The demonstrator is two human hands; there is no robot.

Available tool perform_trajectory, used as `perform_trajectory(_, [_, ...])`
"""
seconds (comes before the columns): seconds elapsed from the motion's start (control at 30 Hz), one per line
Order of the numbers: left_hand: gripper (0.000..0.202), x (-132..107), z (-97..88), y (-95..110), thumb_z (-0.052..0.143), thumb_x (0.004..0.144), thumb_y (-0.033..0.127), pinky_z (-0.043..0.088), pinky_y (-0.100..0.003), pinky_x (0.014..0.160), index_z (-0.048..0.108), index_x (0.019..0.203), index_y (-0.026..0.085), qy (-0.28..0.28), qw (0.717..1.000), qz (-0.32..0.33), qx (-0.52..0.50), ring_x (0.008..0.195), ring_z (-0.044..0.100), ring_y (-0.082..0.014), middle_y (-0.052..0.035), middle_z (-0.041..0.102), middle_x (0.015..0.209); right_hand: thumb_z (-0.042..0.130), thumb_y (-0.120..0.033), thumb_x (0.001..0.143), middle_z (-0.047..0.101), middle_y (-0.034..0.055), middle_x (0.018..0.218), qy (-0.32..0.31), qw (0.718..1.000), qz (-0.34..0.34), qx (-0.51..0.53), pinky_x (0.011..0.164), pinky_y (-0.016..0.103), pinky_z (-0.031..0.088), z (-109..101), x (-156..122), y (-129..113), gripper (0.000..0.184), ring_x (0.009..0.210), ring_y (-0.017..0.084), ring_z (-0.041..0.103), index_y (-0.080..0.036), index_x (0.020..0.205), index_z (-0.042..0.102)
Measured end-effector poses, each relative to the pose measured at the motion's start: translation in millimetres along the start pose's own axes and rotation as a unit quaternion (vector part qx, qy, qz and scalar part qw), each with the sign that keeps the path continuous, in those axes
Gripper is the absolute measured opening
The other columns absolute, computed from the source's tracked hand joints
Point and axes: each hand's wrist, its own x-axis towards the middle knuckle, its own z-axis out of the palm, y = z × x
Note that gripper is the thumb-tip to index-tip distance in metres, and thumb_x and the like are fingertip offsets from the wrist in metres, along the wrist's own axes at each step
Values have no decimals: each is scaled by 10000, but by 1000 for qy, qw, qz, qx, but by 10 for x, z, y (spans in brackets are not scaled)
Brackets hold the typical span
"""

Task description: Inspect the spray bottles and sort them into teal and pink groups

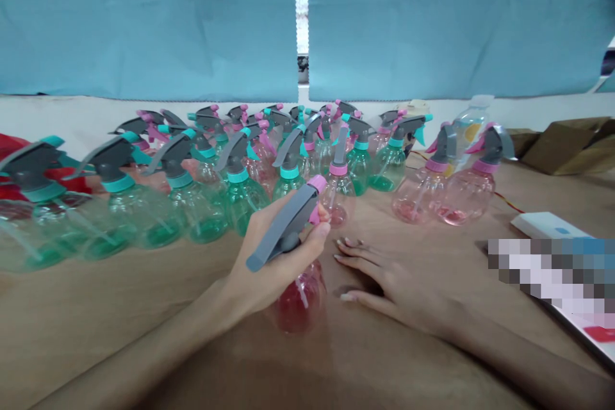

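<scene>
My left hand (273,256) is wrapped round the neck of a pink spray bottle (300,301), just under its grey trigger head with a pink nozzle. The bottle's round, see-through body shows below my fingers, and part of it is hidden by the hand. To its right, my right hand (384,275) lies on the wooden table (202,359), fingers stretched out, holding nothing. Just beyond both hands stands another pink spray bottle (339,198). A green spray bottle (243,198) is behind my left hand.
Several green spray bottles (158,218) line the left, with more pink and green ones behind. Two pink spray bottles (466,195) stand at right, near a clear plastic bottle (473,118). Further right are a cardboard box (567,144), a white box (550,225) and a partly blurred flat item.
</scene>
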Motion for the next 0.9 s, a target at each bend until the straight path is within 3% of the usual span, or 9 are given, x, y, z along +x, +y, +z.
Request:
perform_trajectory(0.1, [161,-21,20,-56,578,782,234,425,-245,511,548,940,253,-8,1000,-16,1,507,510,-117,66,534,609,476,-563,859,410,51,1433,-9,1000,0,-11,1080,456,321,-1,6,3,613,1328,237,340,-215,1361,425])
perform_trajectory(0.23, [77,-46,41,-114,586,783,246,473,-249,592,533,837,233,34,999,-13,29,648,569,-135,32,588,748,479,-553,863,418,52,1428,-3,1000,-2,-6,1083,454,316,4,5,12,597,1331,237,335,-216,1353,438])
perform_trajectory(0.57, [135,-38,49,-99,580,779,256,433,-262,544,532,905,264,22,1000,-16,10,605,532,-142,39,571,718,507,-531,857,411,54,1433,6,1000,-10,17,1078,473,316,17,0,24,587,1329,249,337,-241,1361,426])
perform_trajectory(0.9, [94,-31,43,-107,569,788,263,422,-269,553,484,827,257,19,1000,-3,13,605,525,-142,40,551,711,507,-530,857,411,47,1433,6,1000,-9,13,1081,469,313,8,-2,21,586,1331,245,335,-248,1363,421])
